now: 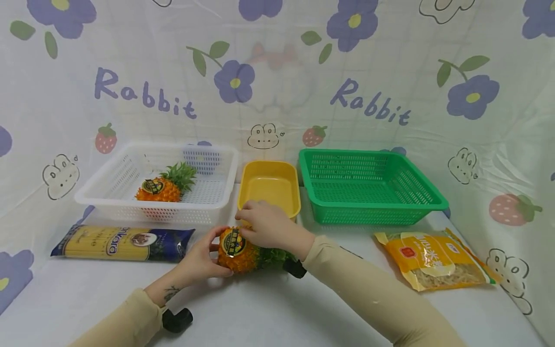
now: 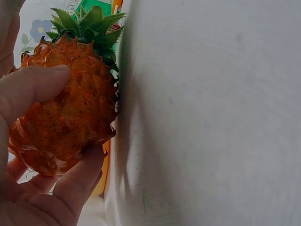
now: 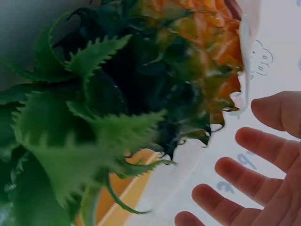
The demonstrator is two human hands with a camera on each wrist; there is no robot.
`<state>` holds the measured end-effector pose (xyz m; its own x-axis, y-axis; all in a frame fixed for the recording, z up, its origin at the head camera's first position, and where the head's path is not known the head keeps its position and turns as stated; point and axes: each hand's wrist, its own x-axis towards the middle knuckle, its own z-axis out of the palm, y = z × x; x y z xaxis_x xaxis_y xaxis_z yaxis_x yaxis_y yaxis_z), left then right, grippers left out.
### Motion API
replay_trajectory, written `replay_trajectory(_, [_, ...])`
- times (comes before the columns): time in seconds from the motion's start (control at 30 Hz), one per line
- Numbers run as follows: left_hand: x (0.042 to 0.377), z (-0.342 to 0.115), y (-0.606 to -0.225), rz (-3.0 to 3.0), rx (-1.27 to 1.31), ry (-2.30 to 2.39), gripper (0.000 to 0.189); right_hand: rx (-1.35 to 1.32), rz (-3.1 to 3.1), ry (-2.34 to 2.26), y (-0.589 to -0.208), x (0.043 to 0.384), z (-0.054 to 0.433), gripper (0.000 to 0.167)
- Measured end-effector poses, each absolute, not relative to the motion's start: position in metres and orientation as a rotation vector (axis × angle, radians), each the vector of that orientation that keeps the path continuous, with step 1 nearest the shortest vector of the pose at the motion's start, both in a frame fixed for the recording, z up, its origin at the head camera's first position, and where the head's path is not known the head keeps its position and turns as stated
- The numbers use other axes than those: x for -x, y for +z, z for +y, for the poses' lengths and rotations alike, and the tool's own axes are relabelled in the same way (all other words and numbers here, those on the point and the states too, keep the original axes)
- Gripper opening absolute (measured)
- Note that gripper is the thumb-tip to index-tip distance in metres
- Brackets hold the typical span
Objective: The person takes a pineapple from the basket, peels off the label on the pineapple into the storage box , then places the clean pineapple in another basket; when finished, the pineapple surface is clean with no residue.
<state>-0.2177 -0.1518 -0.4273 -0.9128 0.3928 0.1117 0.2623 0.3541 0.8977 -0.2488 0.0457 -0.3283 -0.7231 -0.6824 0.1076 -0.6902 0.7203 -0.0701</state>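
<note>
A small orange pineapple (image 1: 243,260) with a black and gold label lies on its side on the white table, green crown toward the right. My left hand (image 1: 197,262) grips its base end; in the left wrist view the thumb (image 2: 37,87) lies across the orange skin and fingers bend under it. Over the fruit's upper side hovers my right hand (image 1: 275,229). Its fingers (image 3: 254,176) are spread and relaxed in the right wrist view, apart from the fruit, with the spiny leaves (image 3: 70,127) in front.
Behind stand a white basket (image 1: 208,212) holding another pineapple (image 1: 162,190), a yellow bin (image 1: 269,188) and a green basket (image 1: 368,214). A spaghetti pack (image 1: 117,243) lies left, an orange food bag (image 1: 438,262) right. A patterned curtain (image 1: 277,111) hangs at the back.
</note>
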Motion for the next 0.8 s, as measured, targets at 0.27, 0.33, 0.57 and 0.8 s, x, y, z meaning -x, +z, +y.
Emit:
replay_trajectory(0.27, [0.2174,-0.1521,-0.4276,2.481,-0.617,1.615,0.094,-1.183,-2.873,0.18,-0.334,0.251,0.0449,0.023])
replay_trajectory(0.33, [0.2174,-0.1521,-0.4274,2.485,-0.624,1.616,0.094,-1.186,-2.882,0.203,-0.3349,0.2515,0.0451,0.02])
replay_trajectory(0.57, [0.2151,-0.1518,-0.4254,2.498,-0.621,1.62,0.094,-1.157,-2.946,0.313,-0.3372,0.252,0.0456,0.014])
replay_trajectory(0.8, [0.2167,-0.1519,-0.427,2.528,-0.62,1.596,0.092,-1.116,-2.983,0.403,-0.3356,0.2513,0.0456,0.013])
